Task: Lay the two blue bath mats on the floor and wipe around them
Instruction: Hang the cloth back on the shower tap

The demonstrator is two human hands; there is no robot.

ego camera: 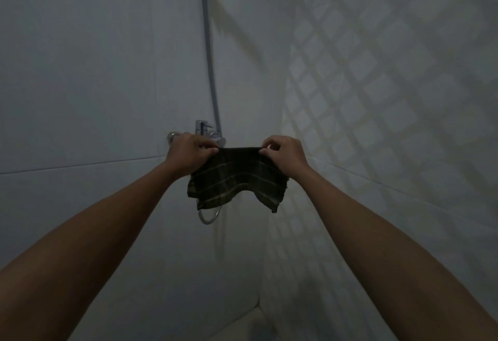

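Dark striped cloth (237, 179) stretched by top corners, left hand (188, 153) nine o'clock, right hand (285, 156) three | fingers pinched shut on it | no mats visible; laying, wiping seemingly remain.

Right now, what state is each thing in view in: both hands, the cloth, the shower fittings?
Left hand: pinching the cloth's top left corner.
Right hand: pinching the top right corner.
Dark striped cloth: held up, stretched between the hands, lower edge hanging loose.
Shower mixer tap: on the wall, no water visible.
Shower hose: hanging from the upper wall bracket, looping below the cloth.
Blue bath mats: not in view.
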